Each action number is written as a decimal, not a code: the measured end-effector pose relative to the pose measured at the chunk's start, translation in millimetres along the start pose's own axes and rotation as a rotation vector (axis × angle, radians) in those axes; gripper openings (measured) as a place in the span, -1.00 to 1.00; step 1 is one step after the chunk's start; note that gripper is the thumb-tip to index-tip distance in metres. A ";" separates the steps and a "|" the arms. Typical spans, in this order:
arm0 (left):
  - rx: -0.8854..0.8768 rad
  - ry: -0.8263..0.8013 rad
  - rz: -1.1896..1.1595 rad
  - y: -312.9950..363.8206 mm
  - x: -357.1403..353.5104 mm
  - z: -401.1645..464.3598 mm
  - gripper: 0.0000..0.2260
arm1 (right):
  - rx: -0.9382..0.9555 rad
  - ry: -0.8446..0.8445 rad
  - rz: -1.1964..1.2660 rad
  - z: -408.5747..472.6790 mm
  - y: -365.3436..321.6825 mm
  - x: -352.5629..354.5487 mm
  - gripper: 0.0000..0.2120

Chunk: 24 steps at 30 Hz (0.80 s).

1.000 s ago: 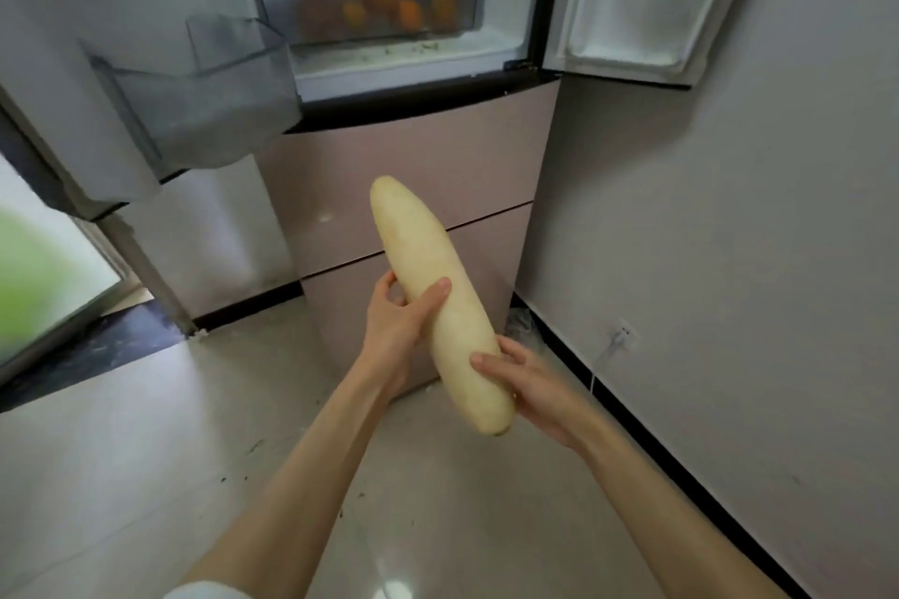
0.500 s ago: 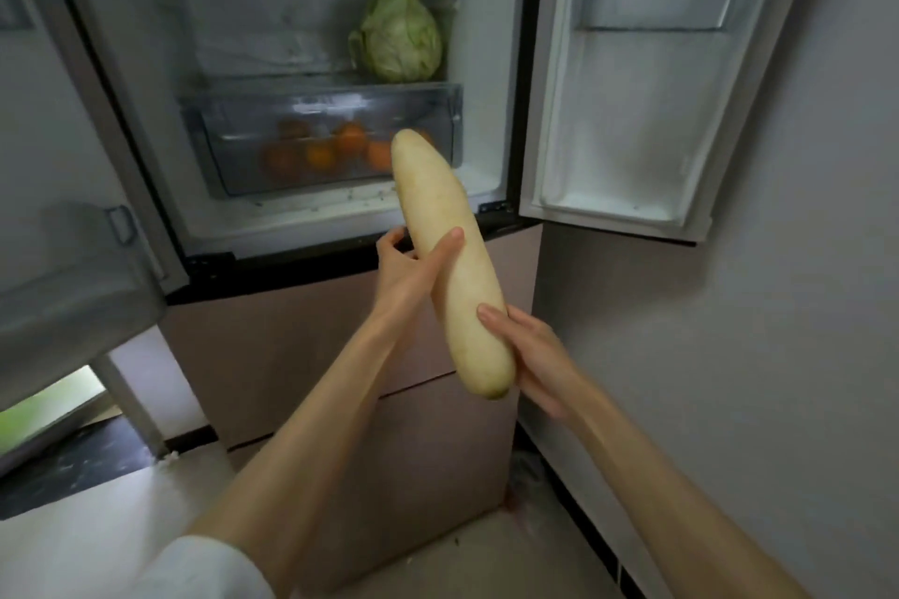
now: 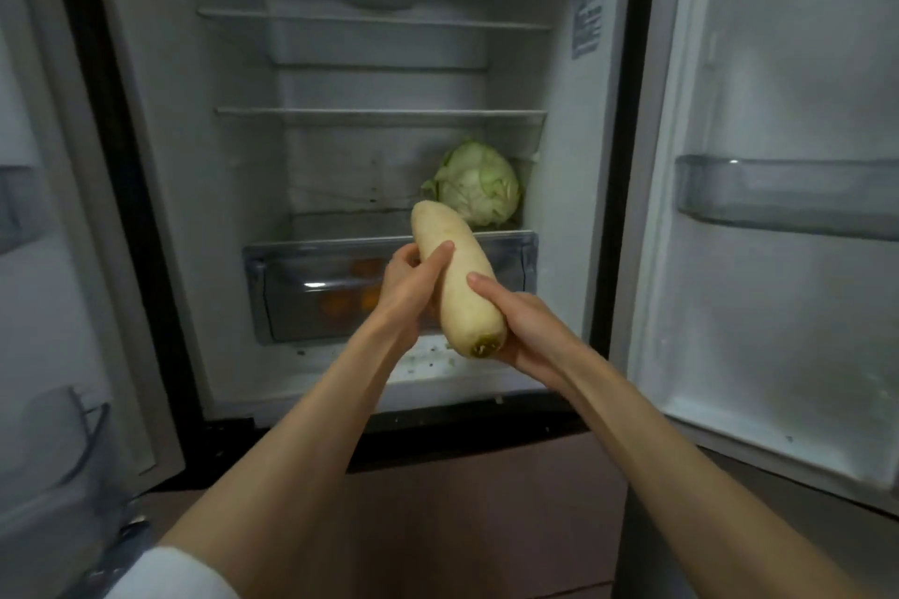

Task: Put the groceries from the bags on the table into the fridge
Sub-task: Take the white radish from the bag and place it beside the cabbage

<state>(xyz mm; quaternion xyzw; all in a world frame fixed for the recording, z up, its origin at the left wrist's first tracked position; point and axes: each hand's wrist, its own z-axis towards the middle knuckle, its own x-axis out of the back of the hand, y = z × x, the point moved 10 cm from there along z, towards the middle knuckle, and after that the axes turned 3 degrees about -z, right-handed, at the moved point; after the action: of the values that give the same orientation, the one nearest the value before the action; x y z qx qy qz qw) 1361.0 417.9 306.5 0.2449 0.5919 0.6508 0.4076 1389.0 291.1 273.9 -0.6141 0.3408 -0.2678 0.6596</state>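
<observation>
A long pale white radish [image 3: 457, 277] is held in both hands in front of the open fridge [image 3: 204, 209], its tip pointing up toward the lower shelf. My left hand [image 3: 406, 285] grips its upper middle from the left, thumb across the front. My right hand [image 3: 523, 326] cups the cut stem end from the right and below. A green cabbage [image 3: 479, 185] sits on the lower shelf at the right, just behind the radish tip. Several oranges [image 3: 340, 302] lie in the clear crisper drawer [image 3: 272, 277] below.
Two glass shelves [image 3: 379, 112] above the cabbage hold nothing visible. The right door [image 3: 788, 258] stands open with a clear door bin [image 3: 778, 195]. The left door [image 3: 44, 258] is open too, with bins. Pink freezer drawers [image 3: 486, 501] lie below the compartment.
My view has risen from the floor and freezer drawers to the fridge interior. Both hands have carried the radish up and closer to the lower shelf, keeping the same hold.
</observation>
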 end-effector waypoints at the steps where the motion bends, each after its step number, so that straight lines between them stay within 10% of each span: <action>1: 0.011 0.015 0.001 -0.4 5.5 18.2 -0.58 | 0.002 0.006 -0.024 19.3 -4.1 -3.3 -0.43; 24: 0.020 -0.003 0.235 -7.3 59.6 318.4 -0.77 | 0.169 0.277 -0.536 310.7 -73.1 -24.9 -0.47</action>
<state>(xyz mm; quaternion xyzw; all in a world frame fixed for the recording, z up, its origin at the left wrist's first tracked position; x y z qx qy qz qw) 1585.2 648.4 346.8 0.3177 0.5650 0.6878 0.3267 1620.2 497.8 353.7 -0.5826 0.2299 -0.5406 0.5617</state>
